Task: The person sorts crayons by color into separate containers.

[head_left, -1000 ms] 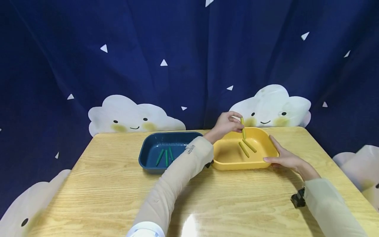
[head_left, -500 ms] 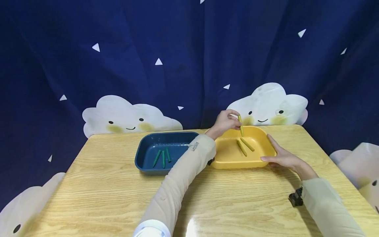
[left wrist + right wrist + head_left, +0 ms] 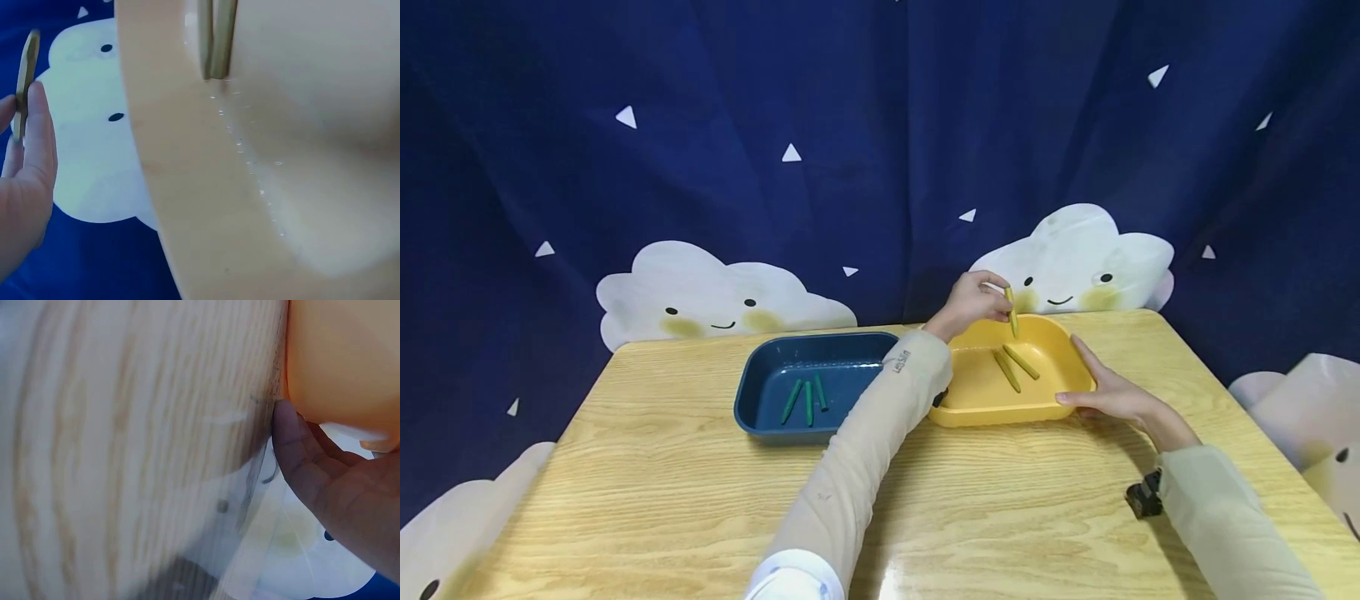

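My left hand (image 3: 976, 302) pinches a yellow crayon (image 3: 1012, 313) above the back of the yellow tray (image 3: 992, 415). The crayon points down, slightly tilted, and in the left wrist view this crayon (image 3: 25, 87) sits between thumb and fingers. Two more yellow crayons (image 3: 1021, 362) lie close together on the tray's floor. At the tray's right end, my right hand (image 3: 1123, 398) holds the rim, with the thumb at the front corner and a finger stretched along the side. The right wrist view has the fingers (image 3: 294, 434) against the tray's outer wall, low by the table.
A dark blue tray (image 3: 767, 432) stands left of the yellow one, with several green crayons (image 3: 808, 403) inside; my left forearm covers its right part. Both trays are near the back of the wooden table (image 3: 647, 500). Behind hangs a dark blue curtain (image 3: 737, 167) with cloud prints.
The whole scene has shifted a little left and up in the head view. The left hand still holds the crayon over the yellow tray, and the right hand stays on the rim.
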Tool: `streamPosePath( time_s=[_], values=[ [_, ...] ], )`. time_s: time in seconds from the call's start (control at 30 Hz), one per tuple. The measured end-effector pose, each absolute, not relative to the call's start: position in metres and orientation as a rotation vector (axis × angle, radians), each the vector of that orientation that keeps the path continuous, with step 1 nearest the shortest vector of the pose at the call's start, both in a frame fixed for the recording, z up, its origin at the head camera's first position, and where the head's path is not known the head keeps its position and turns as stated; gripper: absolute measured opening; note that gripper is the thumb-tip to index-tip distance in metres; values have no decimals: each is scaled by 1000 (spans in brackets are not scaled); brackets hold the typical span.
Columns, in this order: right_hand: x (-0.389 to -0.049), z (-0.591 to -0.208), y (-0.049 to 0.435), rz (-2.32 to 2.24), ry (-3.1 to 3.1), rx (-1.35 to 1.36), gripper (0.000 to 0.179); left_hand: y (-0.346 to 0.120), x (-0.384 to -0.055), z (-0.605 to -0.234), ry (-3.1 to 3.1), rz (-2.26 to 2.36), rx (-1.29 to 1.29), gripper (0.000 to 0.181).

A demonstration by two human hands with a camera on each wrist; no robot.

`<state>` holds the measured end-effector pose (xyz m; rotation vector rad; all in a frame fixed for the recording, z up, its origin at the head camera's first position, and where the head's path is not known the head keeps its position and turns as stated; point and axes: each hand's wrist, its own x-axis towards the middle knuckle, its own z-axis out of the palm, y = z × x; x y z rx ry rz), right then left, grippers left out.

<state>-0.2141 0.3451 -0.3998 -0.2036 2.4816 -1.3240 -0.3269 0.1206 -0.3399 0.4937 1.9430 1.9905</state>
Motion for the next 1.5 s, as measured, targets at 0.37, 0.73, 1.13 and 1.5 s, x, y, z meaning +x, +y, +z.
streamPosePath(
  time_s=[0.37, 0.73, 1.13, 1.5],
  values=[
    [-217, -397, 346, -1298, 2499, -211, 108, 129, -330, -355, 2037, 1846, 342, 12],
    [-215, -396, 343, -1333, 2474, -201, 109, 143, -324, -376, 2164, 1594, 238, 18],
    [-218, -400, 347, -1334, 2471, -197, 108, 145, -327, -383, 2277, 1420, 197, 11],
    [-217, -400, 346, -1330, 2459, -182, 108, 134, -322, -355, 2175, 1578, 361, 6]
  ],
)
